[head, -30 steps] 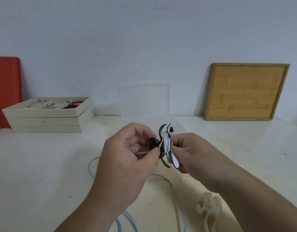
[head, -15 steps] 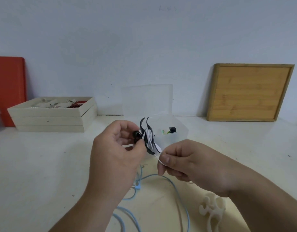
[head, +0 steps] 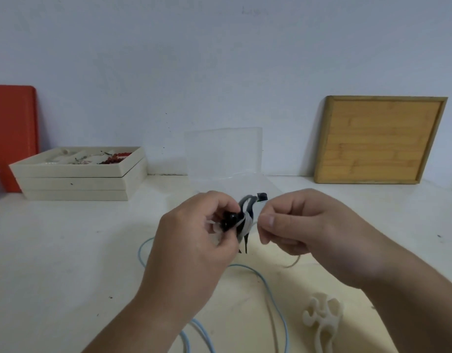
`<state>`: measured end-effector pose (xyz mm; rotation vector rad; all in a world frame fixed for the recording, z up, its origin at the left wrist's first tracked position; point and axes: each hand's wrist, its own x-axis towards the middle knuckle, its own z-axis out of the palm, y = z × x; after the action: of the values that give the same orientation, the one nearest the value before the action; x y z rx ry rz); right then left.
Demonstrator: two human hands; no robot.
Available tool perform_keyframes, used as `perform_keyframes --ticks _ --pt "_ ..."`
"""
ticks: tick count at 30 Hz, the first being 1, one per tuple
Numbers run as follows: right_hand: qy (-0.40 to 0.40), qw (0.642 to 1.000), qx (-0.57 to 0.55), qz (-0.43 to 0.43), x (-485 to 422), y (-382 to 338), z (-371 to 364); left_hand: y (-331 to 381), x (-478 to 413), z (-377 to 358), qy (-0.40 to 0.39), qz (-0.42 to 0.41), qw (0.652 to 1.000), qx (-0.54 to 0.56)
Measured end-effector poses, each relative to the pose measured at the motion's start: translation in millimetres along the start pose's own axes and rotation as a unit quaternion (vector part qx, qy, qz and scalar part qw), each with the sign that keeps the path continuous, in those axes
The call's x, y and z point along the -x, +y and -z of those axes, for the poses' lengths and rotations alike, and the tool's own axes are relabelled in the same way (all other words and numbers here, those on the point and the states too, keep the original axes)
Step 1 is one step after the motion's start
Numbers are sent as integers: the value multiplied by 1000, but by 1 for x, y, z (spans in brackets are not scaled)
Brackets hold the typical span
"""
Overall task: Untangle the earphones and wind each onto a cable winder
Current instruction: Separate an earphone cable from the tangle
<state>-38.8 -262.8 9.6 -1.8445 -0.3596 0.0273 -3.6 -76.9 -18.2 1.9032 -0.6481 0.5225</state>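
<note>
Both hands are raised above the white table, close together, with a black cable winder between them. The left hand has its fingers curled in, thumb and fingertips pinching the winder's dark round hub, so the winder's curved black arms stick out just to the right of those fingers. White earphone cord is wrapped round the winder's middle and runs the short way across to the right hand, whose thumb and forefinger are pressed together on it; the other fingers of that hand are folded under. A loose pale end of cord hangs below the right hand's curled fingers. On the table beneath the left hand lies a light blue earphone cable, looping out to the left of its knuckles and back toward the near edge. A cream-coloured cable winder rests on the table below the right wrist, untouched. Beyond the fingertips stands a clear plastic box with its lid up. Further left sit stacked cream trays holding small items and a red board; to the right a bamboo board leans on the wall.
</note>
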Motion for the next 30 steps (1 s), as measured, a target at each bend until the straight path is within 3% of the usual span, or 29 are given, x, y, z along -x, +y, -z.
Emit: perform_keyframes --ticks 5,9,14,20,24,30 --pt "117 991 -48 38 0 0 7 -2 2 -3 -46 17 998 35" --pt "225 973 45 33 -2 8 13 1 2 -4 -95 49 986 131" --pt "244 969 45 16 -6 14 9 6 2 -4 -133 55 972 187" --pt "261 964 37 -29 -8 16 5 4 1 -5 -122 76 964 226" --pt "208 971 58 -97 -10 20 -3 6 0 -5 -81 80 962 248" --pt "-9 991 55 -124 -8 19 -17 3 -3 -2 20 89 972 217"
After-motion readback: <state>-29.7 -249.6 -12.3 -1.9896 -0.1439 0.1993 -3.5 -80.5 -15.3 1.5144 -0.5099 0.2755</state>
